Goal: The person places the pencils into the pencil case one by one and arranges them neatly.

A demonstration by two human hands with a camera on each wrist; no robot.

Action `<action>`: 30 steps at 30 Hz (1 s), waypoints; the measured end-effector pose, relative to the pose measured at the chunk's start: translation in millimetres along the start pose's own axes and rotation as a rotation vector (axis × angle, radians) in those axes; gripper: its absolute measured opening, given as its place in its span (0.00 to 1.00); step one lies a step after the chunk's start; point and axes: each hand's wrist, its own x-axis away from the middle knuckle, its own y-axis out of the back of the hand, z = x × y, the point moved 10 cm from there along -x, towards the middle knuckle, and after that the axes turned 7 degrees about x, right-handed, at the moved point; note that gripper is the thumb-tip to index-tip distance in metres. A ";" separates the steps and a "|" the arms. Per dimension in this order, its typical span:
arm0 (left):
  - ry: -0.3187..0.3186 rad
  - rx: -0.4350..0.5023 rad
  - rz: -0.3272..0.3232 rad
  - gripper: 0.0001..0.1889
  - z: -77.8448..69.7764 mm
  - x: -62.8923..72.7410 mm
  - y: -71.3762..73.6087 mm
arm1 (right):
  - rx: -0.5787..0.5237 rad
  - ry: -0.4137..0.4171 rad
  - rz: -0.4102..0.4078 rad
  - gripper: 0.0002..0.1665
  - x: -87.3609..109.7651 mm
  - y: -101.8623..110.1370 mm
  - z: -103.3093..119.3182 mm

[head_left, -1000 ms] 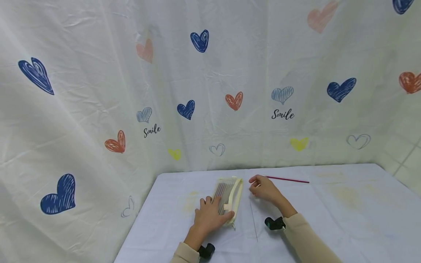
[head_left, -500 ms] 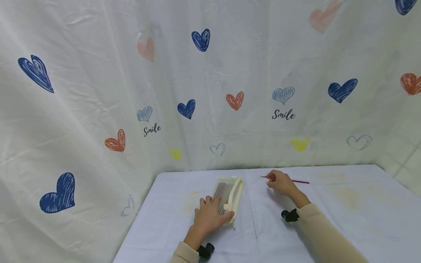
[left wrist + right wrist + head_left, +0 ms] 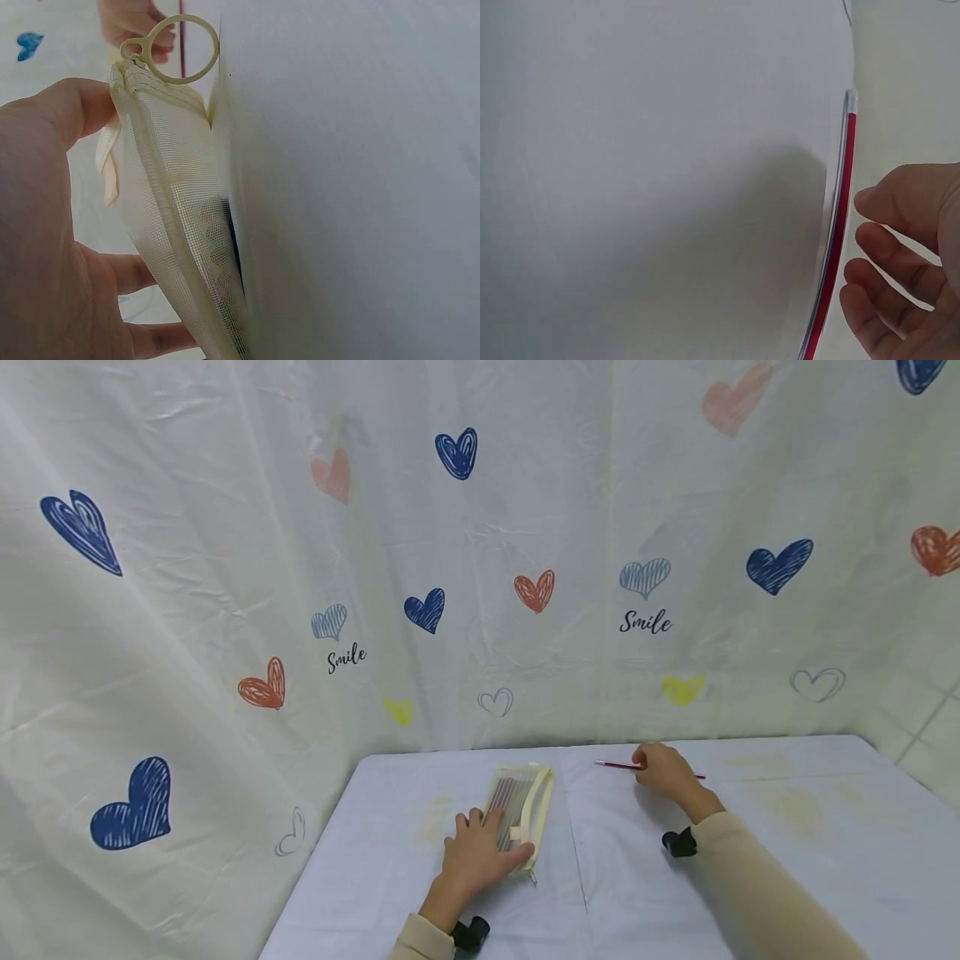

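A cream mesh pencil case (image 3: 516,787) with a zip lies on the white-covered table, several thin striped sticks showing through it. My left hand (image 3: 478,853) rests on its near part, fingers spread. In the left wrist view, the thumb touches the case (image 3: 169,172) near its ring-shaped zip pull (image 3: 186,79). Toward the back of the table lies a slim red pencil (image 3: 617,765) with a pale end. Over its middle is my right hand (image 3: 669,772). The right wrist view shows loosely bent fingers beside the pencil (image 3: 841,199), a small gap between them.
The table (image 3: 787,860) has a white cloth with faint yellowish stains. Behind it hangs a pale curtain (image 3: 570,527) printed with hearts and the word Smile. Each wrist wears a small black camera (image 3: 678,842).
My right hand has moved rightward from the pencil's left end to over its middle, uncovering that end. The left hand, the case and the pencil stay where they were.
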 end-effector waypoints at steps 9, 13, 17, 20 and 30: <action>0.004 0.009 -0.002 0.45 1.7 -2.5 -2.1 | 0.060 -0.030 0.038 0.12 -6.1 -4.5 -18.8; 0.010 0.002 -0.014 0.45 4.2 -4.2 -4.1 | 0.073 -0.034 0.037 0.10 -6.8 -5.7 -23.9; 0.011 0.002 -0.023 0.45 4.8 -3.6 -3.3 | 0.077 -0.043 0.043 0.09 -5.8 -6.3 -24.8; 0.012 -0.002 -0.015 0.45 3.7 -2.7 -2.3 | 0.082 -0.049 0.050 0.10 -4.7 -6.6 -24.8; 0.022 0.001 -0.001 0.45 1.1 -0.8 0.2 | 0.104 -0.012 0.034 0.09 -3.7 -7.2 -24.4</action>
